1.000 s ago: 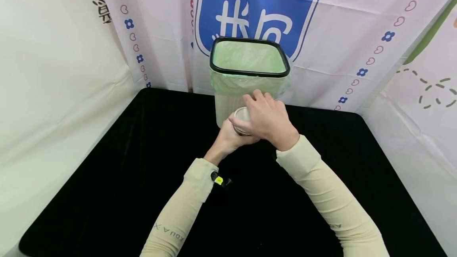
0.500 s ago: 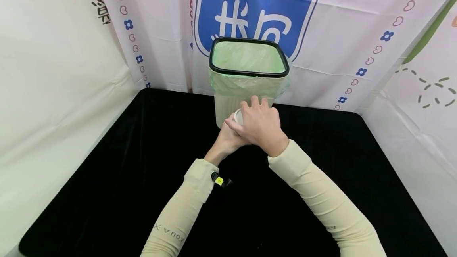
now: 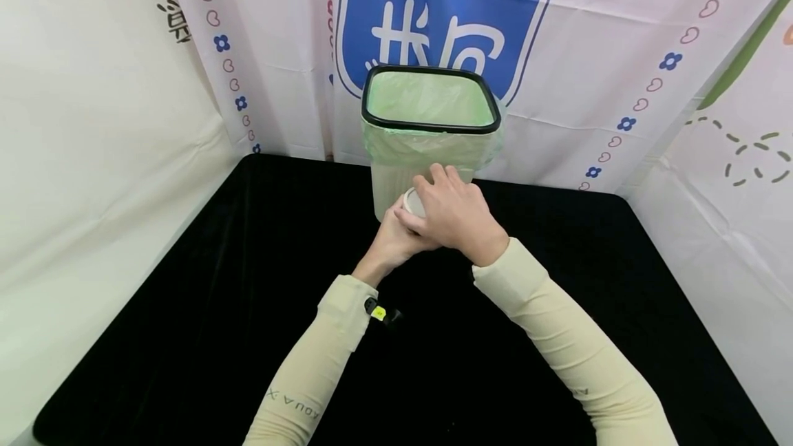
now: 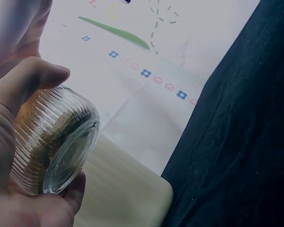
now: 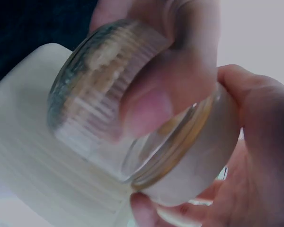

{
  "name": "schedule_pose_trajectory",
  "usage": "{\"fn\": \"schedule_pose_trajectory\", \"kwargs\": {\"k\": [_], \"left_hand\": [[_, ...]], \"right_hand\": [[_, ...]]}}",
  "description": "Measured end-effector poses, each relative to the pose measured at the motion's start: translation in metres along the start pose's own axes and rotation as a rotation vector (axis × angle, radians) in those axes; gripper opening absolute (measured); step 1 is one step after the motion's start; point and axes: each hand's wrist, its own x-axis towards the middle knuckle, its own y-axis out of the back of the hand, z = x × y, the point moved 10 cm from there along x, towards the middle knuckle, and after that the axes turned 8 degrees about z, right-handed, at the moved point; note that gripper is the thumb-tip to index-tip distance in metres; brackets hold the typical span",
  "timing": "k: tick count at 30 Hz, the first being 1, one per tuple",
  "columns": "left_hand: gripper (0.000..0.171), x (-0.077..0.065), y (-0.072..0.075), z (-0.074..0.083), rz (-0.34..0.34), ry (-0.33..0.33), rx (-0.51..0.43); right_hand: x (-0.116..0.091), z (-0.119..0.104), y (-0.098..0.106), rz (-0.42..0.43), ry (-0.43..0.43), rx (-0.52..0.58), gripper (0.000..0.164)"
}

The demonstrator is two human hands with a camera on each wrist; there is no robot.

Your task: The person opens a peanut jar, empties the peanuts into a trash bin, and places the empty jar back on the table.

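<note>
A ribbed clear glass jar (image 4: 61, 127) with brownish, grainy contents lies tilted in my left hand (image 3: 393, 239). In the left wrist view its thick round base faces the camera, with my thumb along one side and fingers beneath. My right hand (image 3: 455, 215) grips the white lid (image 5: 203, 151), thumb and fingers spread around its edge. A gold-coloured band runs between lid and glass in the right wrist view. Seen from the head, only part of the lid's top shows; my hands hide the glass.
Just behind my hands stands a pale trash bin (image 3: 390, 188) with a black rim and a green liner bag (image 3: 434, 98). A black cloth (image 3: 248, 281) covers the table. Printed white curtains (image 3: 285, 54) enclose the back and sides.
My right hand turned over the lid, swinging left and nearer, then slightly back right. My left hand stays nearly still around the jar.
</note>
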Motion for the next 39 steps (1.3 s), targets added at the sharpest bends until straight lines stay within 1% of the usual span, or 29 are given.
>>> {"fn": "schedule_pose_trajectory", "kwargs": {"k": [6,8,12,15,17,21,25,30,39], "left_hand": [[0.087,0.001,-0.002,-0.001,-0.026,-0.001,-0.018],[0.087,0.001,-0.003,-0.001,-0.028,0.003,-0.011],[0.086,0.001,-0.004,-0.002,-0.031,0.021,-0.006],[0.085,0.0,-0.005,-0.002,-0.032,0.021,-0.012],[0.084,0.0,-0.006,-0.002,-0.036,0.017,-0.027],[0.084,0.001,-0.007,0.0,-0.045,-0.022,-0.056],[0.086,0.001,-0.006,0.001,-0.026,-0.047,-0.036],[0.086,0.001,-0.003,-0.002,0.003,-0.026,-0.008],[0.083,0.001,0.0,-0.005,0.02,0.039,0.033]], "right_hand": [[0.0,0.0,0.003,0.036,0.077,0.063,0.052],[0.0,0.002,0.003,0.041,0.088,0.082,0.052],[0.001,0.004,0.003,0.023,0.089,0.11,0.053],[0.001,0.005,0.003,0.014,0.093,0.118,0.055],[0.002,0.006,0.003,0.01,0.091,0.119,0.055],[0.002,0.006,0.005,0.018,0.093,0.121,0.056],[0.003,0.006,0.009,0.028,0.094,0.115,0.059],[0.003,0.01,0.013,0.037,0.078,0.109,0.059],[0.003,0.021,0.019,0.04,0.058,0.116,0.058]]}}
